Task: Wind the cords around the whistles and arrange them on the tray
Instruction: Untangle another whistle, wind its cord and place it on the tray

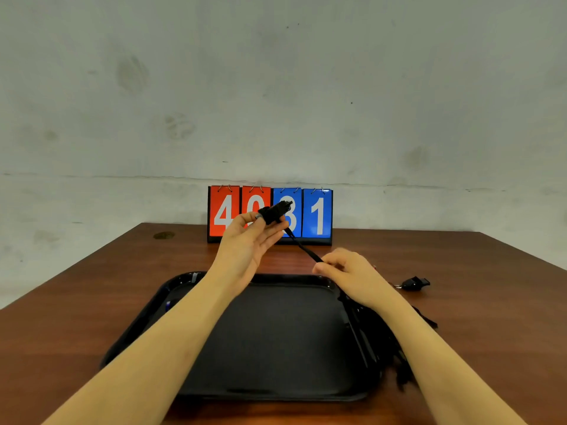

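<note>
Above the tray (pixel 171 297), left grip (pixel 245 240) pinches a whistle (pixel 274 211); right grip (pixel 346 268) pinches its cord (pixel 302 246).

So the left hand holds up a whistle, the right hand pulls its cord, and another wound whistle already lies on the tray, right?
Not quite: the head view shows nothing lying on the tray. The other whistle lies on the table, right of the tray. The rest holds: the left hand holds up a whistle, and the right hand pulls its cord.

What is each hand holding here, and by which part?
Left hand pinches the black whistle by its body; right hand grips that whistle's cord partway along.
</note>
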### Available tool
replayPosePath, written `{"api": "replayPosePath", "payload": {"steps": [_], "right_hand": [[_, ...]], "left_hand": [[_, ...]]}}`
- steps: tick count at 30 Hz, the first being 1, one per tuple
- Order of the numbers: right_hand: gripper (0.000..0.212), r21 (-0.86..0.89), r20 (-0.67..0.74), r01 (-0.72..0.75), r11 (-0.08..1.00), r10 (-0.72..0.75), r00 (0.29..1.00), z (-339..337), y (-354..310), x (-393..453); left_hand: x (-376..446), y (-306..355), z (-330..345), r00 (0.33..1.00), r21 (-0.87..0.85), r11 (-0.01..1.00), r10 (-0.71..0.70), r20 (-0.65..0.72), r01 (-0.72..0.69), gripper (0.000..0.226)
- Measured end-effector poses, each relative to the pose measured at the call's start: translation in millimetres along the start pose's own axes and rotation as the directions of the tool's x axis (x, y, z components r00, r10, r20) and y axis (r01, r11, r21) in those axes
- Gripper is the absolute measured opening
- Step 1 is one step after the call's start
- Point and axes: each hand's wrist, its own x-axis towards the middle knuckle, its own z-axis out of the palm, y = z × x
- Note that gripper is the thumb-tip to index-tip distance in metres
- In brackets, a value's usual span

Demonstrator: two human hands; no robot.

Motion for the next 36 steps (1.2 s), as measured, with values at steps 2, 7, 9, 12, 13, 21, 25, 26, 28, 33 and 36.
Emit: {"api": "replayPosePath", "payload": {"steps": [2, 7, 9, 12, 13, 21, 25, 26, 28, 33, 36], "right_hand": [[0.021, -0.057, -0.162, 0.045, 0.997, -0.054, 0.985, -6.4, -9.3, 0.7], [0.022, 0.230, -0.318, 0.057, 0.971, 0.020, 0.948, -27.5, -36.0, 7.0], [0.021, 0.314, -0.352, 0.080, 0.946, 0.038, 0.935, -31.9, -43.8, 8.5], [0.019, 0.169, -0.449, 0.143, 0.975, -0.053, 0.892, -33.9, -47.4, 11.0], [0.018, 0.131, -0.462, 0.162, 0.978, -0.084, 0.883, -33.3, -47.1, 11.6], [0.026, -0.146, -0.487, 0.321, 0.936, -0.350, 0.800, -10.6, -34.9, 19.1], [0.021, 0.019, -0.498, 0.353, 0.936, -0.297, 0.815, -8.4, -44.7, 22.8], [0.021, 0.091, -0.470, 0.324, 0.942, -0.246, 0.848, -7.3, -45.7, 24.0], [0.023, 0.160, -0.420, 0.244, 0.957, -0.157, 0.894, -4.4, -44.5, 24.8], [0.016, -0.098, -0.243, 0.000, 0.995, -0.024, 0.970, 3.9, -23.8, 30.2], [0.029, -0.261, -0.156, -0.069, 0.963, 0.028, 0.987, 9.3, -20.9, 29.1]], "left_hand": [[-2.1, 3.4, 4.9, 1.000, 0.030, 0.999, 0.024, -0.002, -0.024, 0.005], [-5.1, 13.4, 14.2, 0.998, 0.045, 0.997, 0.058, 0.002, -0.058, 0.007], [-6.5, 17.3, 18.8, 0.997, 0.045, 0.996, 0.076, 0.003, -0.076, 0.008], [-7.3, 23.5, 24.5, 0.994, 0.008, 0.994, 0.109, -0.013, -0.109, 0.009], [-7.3, 25.4, 25.4, 0.993, -0.001, 0.993, 0.116, -0.018, -0.116, 0.009], [-2.7, 27.0, 17.2, 0.988, -0.027, 0.988, 0.149, -0.035, -0.150, 0.010], [0.7, 20.5, 11.5, 0.989, 0.004, 0.989, 0.148, -0.024, -0.148, 0.010], [1.0, 18.4, 10.3, 0.989, 0.009, 0.989, 0.145, -0.023, -0.145, 0.010], [1.6, 15.2, 8.6, 0.991, 0.015, 0.991, 0.134, -0.025, -0.133, 0.010], [3.9, 10.7, 0.7, 0.993, 0.017, 0.993, 0.116, -0.033, -0.115, 0.010], [4.4, 7.6, -2.0, 0.994, 0.044, 0.993, 0.107, -0.025, -0.106, 0.008]]}}
